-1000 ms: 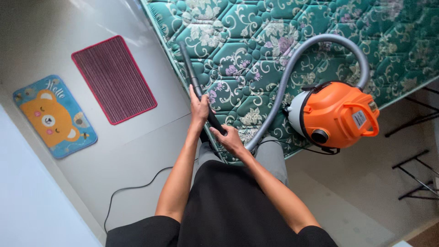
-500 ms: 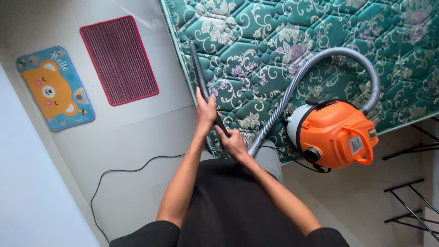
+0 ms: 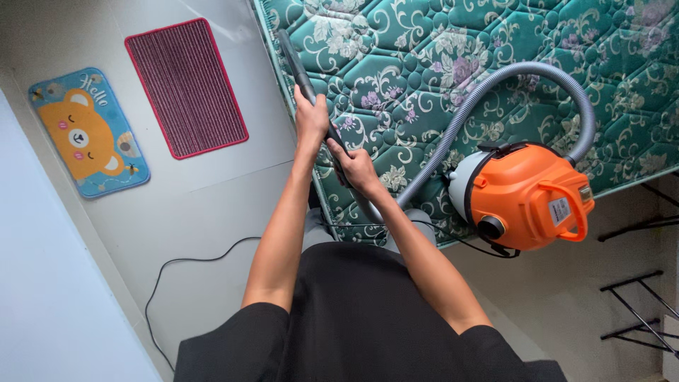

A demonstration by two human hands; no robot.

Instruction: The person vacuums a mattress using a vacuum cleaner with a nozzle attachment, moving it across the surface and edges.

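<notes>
From the head camera, both hands close around a dark vacuum wand [image 3: 305, 78] that runs along the left edge of a green floral mattress [image 3: 495, 56]. The left hand [image 3: 311, 122] holds a firm grip higher up the wand; the right hand [image 3: 356, 168] holds a closed grip lower down, near where the grey ribbed hose [image 3: 495, 85] joins. The hose arcs over the mattress to an orange canister vacuum [image 3: 527, 194] resting on the mattress's near edge. A striped red mat [image 3: 185, 86] and a bear-print mat [image 3: 88, 141] lie on the floor, with a black cord [image 3: 184, 263] nearby.
</notes>
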